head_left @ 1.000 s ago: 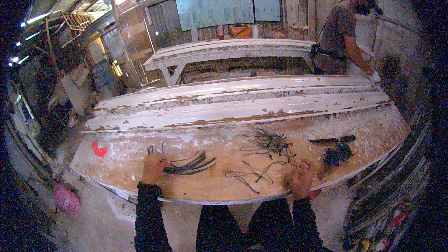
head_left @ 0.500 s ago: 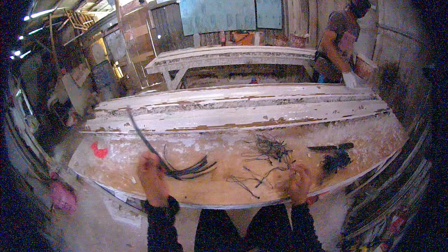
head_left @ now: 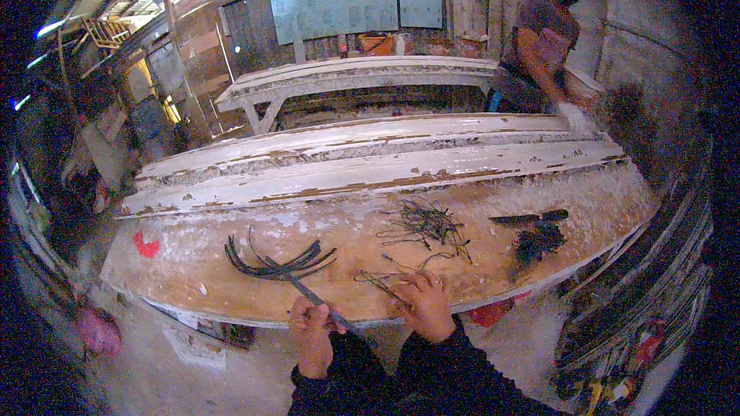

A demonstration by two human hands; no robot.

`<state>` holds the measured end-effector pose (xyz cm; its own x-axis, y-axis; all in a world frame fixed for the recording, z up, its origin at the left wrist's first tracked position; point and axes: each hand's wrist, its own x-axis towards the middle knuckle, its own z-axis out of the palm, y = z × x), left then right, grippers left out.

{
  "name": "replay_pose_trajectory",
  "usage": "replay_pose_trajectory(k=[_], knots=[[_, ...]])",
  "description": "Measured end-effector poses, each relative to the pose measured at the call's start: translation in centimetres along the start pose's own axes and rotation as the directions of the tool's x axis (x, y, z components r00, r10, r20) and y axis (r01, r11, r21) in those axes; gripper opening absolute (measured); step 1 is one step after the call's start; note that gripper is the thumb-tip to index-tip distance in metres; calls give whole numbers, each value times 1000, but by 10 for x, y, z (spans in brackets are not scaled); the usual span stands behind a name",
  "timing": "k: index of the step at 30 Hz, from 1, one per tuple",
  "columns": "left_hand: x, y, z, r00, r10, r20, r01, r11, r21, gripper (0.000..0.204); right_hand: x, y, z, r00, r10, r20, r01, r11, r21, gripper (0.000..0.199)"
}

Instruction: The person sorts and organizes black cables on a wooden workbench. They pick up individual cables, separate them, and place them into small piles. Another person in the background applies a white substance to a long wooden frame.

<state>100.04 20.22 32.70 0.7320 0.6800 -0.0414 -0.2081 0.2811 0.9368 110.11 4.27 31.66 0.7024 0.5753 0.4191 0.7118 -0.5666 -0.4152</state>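
My left hand (head_left: 312, 329) is closed at the table's front edge around a flat dark strip (head_left: 304, 290). The strip slants back over a bundle of curved dark strips (head_left: 254, 270) lying on the wood. To the right, my right hand (head_left: 426, 304) rests low over the table, its fingers bent down around a thin dark cord (head_left: 379, 283); the fingertips are partly hidden. A tangled heap of thin dark cords (head_left: 428, 227) lies just beyond that hand. Farther right are a dark-handled knife (head_left: 532, 218) and a black clump (head_left: 538, 241).
Long white-crusted boards (head_left: 370, 172) cross the table behind the cords. A red piece (head_left: 146, 245) lies at the left. A co-worker (head_left: 543, 38) with a white-gloved hand stands at the far right by another long bench (head_left: 362, 69). Stacked strips (head_left: 655, 277) line the right side.
My left hand has moved right and nearer, and its strip has swung to point away from me. My right hand has moved left along the cords. The whole view has shifted slightly.
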Motion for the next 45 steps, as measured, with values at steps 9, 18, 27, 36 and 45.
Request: replay_pose_trajectory(k=[9,18,27,36,45], knots=[[-8,-1,-18,990,42,136,-13,977,-211,7,22,32,37,997,-3,81,19,982,-188,28],[5,-6,-4,962,-74,263,94,993,-64,5,36,105,6,957,241,-163,-249,968,-27,27],[63,-44,36,939,-118,322,113,993,34,10,27,67,0,994,-108,-34,113,975,193,24],[81,-75,31,930,-76,360,34,992,123,13,38,34,54,973,132,187,-228,623,748,17],[81,-80,28,892,-52,449,44,999,27,9,30,38,54,932,273,241,-352,512,783,10]])
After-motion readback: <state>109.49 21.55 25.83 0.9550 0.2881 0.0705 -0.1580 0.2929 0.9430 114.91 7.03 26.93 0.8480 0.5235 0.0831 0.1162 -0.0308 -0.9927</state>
